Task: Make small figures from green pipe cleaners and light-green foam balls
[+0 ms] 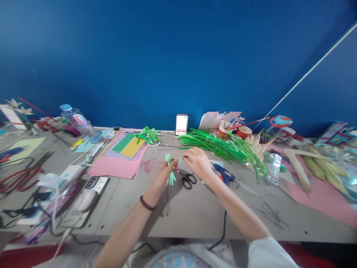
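Above the middle of the table, my left hand (165, 172) is closed around a pale green pipe-cleaner figure (172, 179), which has a round coiled top and several strands hanging below. My right hand (198, 162) pinches the end of a short pale green pipe cleaner (180, 159) just to the right of it. Whether this piece joins the figure is too small to tell. Black-handled scissors (189, 181) lie under my hands, their blades partly hidden. A ruler (166, 204) lies beneath my left hand, pointing toward the table's front edge.
Behind my right hand is a bundle of green pipe cleaners (220, 146). A blue glue gun (224, 173) lies beside my right forearm. Pink paper (114, 166), a phone (86, 201) and a bottle (79, 121) are on the left. Corn husks (323, 167) lie far right.
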Demonstrator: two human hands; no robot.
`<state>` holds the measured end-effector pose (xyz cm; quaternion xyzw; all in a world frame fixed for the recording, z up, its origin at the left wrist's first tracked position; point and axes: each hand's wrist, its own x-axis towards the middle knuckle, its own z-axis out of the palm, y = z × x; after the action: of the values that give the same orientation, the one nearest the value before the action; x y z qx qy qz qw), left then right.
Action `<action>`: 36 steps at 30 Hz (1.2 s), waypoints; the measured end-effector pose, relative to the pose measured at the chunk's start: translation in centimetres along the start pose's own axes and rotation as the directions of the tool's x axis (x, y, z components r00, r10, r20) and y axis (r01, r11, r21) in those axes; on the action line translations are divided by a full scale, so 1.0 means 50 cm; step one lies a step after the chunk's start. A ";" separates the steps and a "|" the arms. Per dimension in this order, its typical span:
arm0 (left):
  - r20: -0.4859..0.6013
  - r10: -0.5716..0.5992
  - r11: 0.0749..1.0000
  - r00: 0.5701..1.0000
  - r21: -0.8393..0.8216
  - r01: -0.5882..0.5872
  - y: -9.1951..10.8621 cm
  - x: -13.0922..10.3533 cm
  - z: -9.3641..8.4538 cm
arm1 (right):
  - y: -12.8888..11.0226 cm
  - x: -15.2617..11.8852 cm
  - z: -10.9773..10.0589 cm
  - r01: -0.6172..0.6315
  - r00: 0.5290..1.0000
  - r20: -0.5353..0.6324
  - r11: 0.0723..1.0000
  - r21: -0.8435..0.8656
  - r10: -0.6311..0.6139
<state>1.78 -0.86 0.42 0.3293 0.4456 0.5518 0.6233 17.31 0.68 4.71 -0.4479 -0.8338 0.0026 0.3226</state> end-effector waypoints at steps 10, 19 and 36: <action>0.004 -0.098 0.995 0.995 -0.036 0.098 0.001 -0.002 0.000 | 0.000 -0.004 0.012 -0.027 1.000 0.011 0.999 0.046 0.026; 0.014 -0.035 0.999 0.999 -0.017 0.035 0.000 0.001 -0.005 | -0.003 -0.004 0.010 -0.001 1.000 -0.005 0.999 0.053 0.001; -0.129 0.481 0.829 0.867 0.389 -0.403 0.043 -0.026 0.012 | 0.034 0.014 -0.079 -0.054 0.998 -0.002 0.989 0.136 0.055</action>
<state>1.51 -1.74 2.84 0.4656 0.5137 0.6267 0.3558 20.43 1.10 7.71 -0.4476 -0.8183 0.0669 0.3544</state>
